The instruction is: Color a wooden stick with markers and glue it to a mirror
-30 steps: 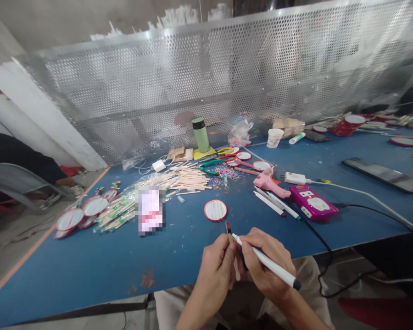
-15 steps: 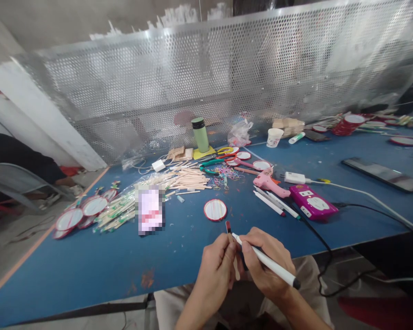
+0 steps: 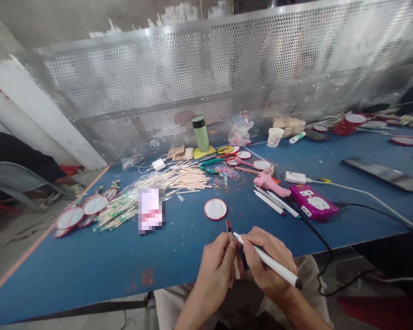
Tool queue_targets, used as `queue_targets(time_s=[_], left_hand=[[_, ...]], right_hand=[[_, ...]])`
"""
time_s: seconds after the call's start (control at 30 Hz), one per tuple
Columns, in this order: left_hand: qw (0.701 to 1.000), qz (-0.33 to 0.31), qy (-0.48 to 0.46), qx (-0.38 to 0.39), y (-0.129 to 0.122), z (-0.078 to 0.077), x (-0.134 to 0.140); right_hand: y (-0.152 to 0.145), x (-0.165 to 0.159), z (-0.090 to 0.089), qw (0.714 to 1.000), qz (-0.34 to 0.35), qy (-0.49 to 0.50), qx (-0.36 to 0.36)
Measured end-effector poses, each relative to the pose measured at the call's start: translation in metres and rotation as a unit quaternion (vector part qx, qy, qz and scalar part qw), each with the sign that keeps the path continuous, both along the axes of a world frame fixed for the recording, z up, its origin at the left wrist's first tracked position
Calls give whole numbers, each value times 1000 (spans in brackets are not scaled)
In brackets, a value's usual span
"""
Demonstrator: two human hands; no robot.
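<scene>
Between the fingers of my left hand point(image 3: 217, 263) is a wooden craft stick point(image 3: 236, 266), its upper end coloured dark red with a black band below. My right hand point(image 3: 269, 262) grips a white marker point(image 3: 277, 266) like a pen, black end toward me. The marker's tip is right beside the stick, under the coloured end; whether it touches I cannot tell. Just beyond my hands a round white disc with a red rim point(image 3: 215, 209) lies on the blue table point(image 3: 179, 256).
Loose wooden sticks point(image 3: 191, 178) and bagged sticks point(image 3: 119, 211) lie left of centre. On the right are markers point(image 3: 271, 203), a pink glue gun point(image 3: 270, 182), a purple power strip point(image 3: 312, 202) with cables, and a phone point(image 3: 382, 174). A green bottle point(image 3: 201, 135) stands at the back.
Almost nothing differs. The marker has shifted very slightly against the stick; both hands keep their hold.
</scene>
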State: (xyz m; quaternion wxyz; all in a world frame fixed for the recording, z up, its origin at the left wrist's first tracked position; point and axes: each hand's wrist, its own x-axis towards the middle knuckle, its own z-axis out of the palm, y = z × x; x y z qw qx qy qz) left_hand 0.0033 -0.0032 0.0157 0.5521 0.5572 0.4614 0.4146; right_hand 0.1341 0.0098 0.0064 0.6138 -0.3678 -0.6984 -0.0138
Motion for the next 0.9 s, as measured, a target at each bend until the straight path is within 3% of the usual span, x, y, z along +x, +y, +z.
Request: queue_targets(time_s=[0.9], left_hand=[[1000,-3,-5,1,0,-3,0]], right_hand=[[0,-1,0,1000,1,6,-2]])
